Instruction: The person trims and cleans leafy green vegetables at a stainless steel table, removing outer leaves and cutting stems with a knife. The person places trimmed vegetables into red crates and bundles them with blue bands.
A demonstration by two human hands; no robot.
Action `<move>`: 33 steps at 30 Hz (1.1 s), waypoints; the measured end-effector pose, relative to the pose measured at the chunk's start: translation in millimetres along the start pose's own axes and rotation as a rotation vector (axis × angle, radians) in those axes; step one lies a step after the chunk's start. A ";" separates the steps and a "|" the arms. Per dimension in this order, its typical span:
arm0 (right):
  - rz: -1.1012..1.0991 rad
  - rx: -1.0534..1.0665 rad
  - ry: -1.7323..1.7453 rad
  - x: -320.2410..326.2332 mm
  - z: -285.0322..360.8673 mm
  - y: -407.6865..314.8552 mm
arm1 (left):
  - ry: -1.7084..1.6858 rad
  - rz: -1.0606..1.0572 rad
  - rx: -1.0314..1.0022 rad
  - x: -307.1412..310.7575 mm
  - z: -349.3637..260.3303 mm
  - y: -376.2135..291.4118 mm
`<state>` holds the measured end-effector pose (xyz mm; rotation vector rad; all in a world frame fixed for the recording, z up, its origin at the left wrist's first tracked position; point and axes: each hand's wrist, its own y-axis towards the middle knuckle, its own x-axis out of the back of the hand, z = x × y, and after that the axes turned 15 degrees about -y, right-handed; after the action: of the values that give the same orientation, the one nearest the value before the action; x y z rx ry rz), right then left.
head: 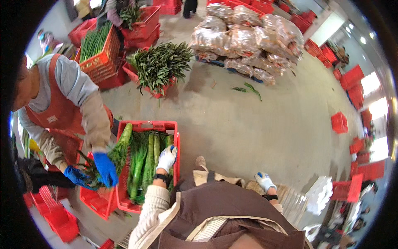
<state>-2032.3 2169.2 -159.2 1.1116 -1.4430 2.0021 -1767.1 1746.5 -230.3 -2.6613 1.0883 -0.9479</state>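
Observation:
My left hand [167,159], in a white glove with blue on the palm side, is at the right side of a red plastic crate [146,123]. Its fingers are bent over the right-hand stalks, close to the rim; whether they grip anything is hidden. Long, thick green vegetable stalks [151,152] with leafy parts lie lengthwise in the crate. To the right of my brown apron [224,199], my gloved right hand [265,181] hangs with loosely parted fingers and nothing visible in it. Below it are wooden slats [287,199].
At left, a co-worker's blue-gloved hands [105,169] handle leafy greens beside the crate. Another red crate [96,202] adjoins it. Ahead stand a crate of dark leafy bunches [164,67] and stacked plastic-wrapped sacks [242,40]. Loose leaves [253,90] lie on the floor.

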 end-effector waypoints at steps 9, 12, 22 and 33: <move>0.320 0.112 -0.056 97.6 82.9 279.1 | -0.164 -0.040 0.017 11.2 -99.4 141.9; 0.247 0.342 -0.252 147.6 154.5 365.3 | -0.210 -0.133 0.237 21.2 -84.9 190.5; 0.072 1.062 -0.408 343.4 515.0 607.0 | -0.602 -0.761 0.469 57.8 -98.5 350.5; 0.394 1.177 -0.967 374.0 862.3 766.0 | -1.523 -1.104 0.702 59.7 -56.8 576.7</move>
<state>-2503.9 1052.5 -184.5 2.7209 -0.6597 2.8523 -2110.7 1289.4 -341.9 -2.1018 -0.8788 0.6694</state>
